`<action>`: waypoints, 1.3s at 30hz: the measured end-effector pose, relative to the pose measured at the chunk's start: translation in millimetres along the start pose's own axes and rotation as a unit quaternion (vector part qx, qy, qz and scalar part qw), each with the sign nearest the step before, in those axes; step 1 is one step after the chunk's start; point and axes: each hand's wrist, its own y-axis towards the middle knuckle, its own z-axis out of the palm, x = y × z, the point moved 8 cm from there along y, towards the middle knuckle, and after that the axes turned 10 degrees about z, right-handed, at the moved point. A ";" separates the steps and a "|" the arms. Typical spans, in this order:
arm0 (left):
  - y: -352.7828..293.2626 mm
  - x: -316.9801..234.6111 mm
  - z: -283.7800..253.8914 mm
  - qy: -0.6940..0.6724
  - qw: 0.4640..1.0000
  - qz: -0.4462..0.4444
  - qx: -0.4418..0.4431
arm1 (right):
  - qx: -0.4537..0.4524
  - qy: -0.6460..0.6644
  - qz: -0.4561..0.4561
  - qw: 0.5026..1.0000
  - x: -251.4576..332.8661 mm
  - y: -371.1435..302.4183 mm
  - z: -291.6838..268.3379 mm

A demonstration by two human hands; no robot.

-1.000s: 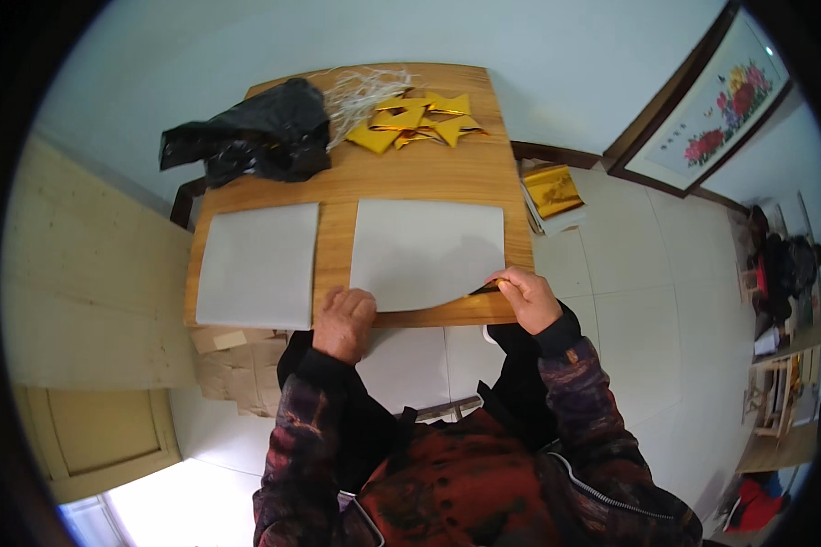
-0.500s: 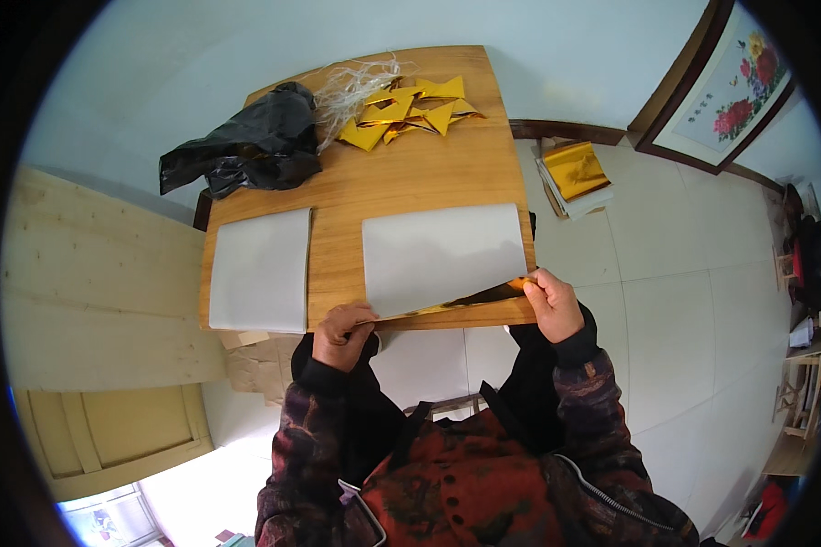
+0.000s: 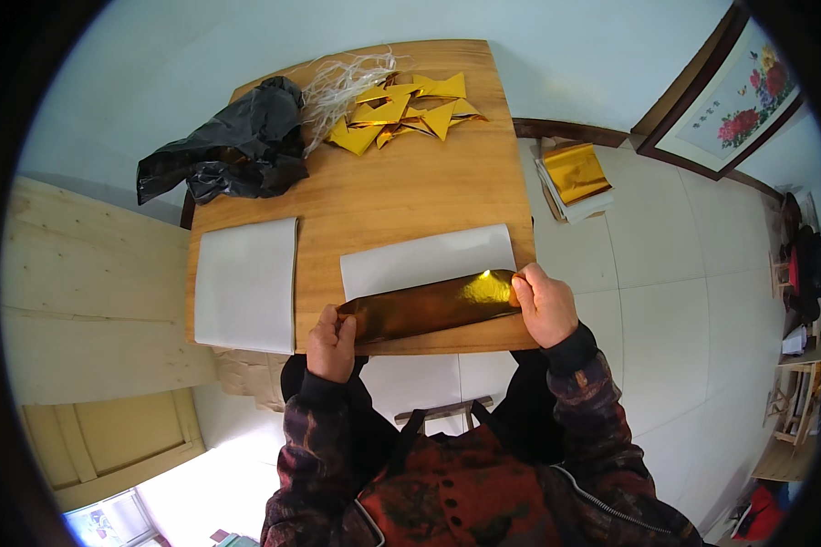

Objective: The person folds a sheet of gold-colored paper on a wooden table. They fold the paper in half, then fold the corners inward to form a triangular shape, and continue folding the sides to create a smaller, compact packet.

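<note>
A sheet of paper, white on one face (image 3: 420, 259) and shiny gold foil on the other, lies at the front right of the wooden table (image 3: 383, 196). Its near edge is turned up and over, so a gold strip (image 3: 429, 306) shows along the front. My left hand (image 3: 331, 342) pinches the left end of that strip between thumb and fingers. The right end is gripped by my right hand (image 3: 545, 305), thumb on top. To the left, apart from my hands, rests a white paper stack or folded sheet (image 3: 245, 284).
Folded gold foil pieces (image 3: 406, 111) lie at the table's back, beside tangled clear strings (image 3: 348, 84) and a black plastic bag (image 3: 237, 146). A stack of gold sheets (image 3: 576, 175) sits on the floor to the right. A framed flower picture (image 3: 730, 105) leans against the wall.
Both hands have turned the paper's near edge up and away from me, so a broad gold strip now covers part of the white face. My left hand has moved slightly left.
</note>
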 end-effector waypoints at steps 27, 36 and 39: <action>49.9 -2.0 6.8 0.018 0.995 -0.095 -0.001 | 0.096 0.242 0.165 0.951 -16.8 32.8 16.1; 53.3 -9.2 3.6 0.166 0.986 -0.018 -0.031 | -0.054 0.063 0.038 0.996 7.2 34.5 6.5; 50.9 -4.8 3.5 0.149 0.988 -0.035 -0.030 | -0.062 0.050 0.041 0.996 8.9 35.6 7.5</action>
